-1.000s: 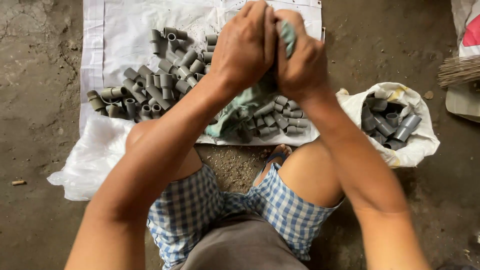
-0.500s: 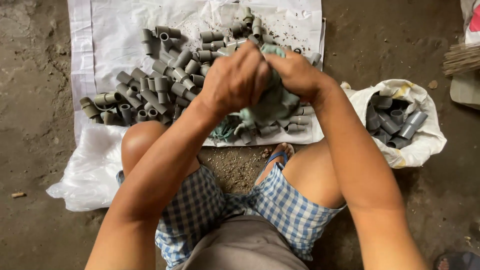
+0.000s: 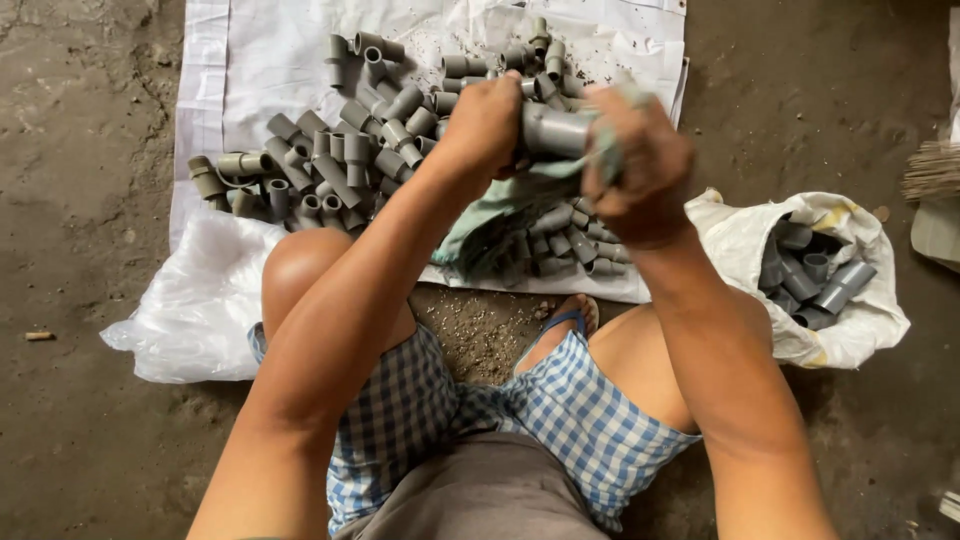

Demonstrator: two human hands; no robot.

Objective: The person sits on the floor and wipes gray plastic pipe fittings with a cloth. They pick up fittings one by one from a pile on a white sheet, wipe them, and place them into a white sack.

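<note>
My left hand [image 3: 485, 125] grips one end of a grey plastic pipe fitting [image 3: 553, 130] held level above the floor. At the fitting's other end my right hand [image 3: 640, 165] is closed around a pale green cloth [image 3: 490, 210], which hangs down between my arms. Below the hands lies a heap of grey pipe fittings [image 3: 340, 160] spread over a white sheet [image 3: 270, 60]. Part of the heap is hidden behind my hands and the cloth.
A white sack [image 3: 740, 235] at the right holds more grey fittings [image 3: 815, 275]. A crumpled clear plastic bag [image 3: 195, 300] lies at the left by my knee. A broom's bristles [image 3: 935, 170] show at the right edge. The floor is rough dirt and concrete.
My hands have drawn apart, so the grey fitting now shows bare between them. The cloth has slid toward my right hand. The view shifted slightly.
</note>
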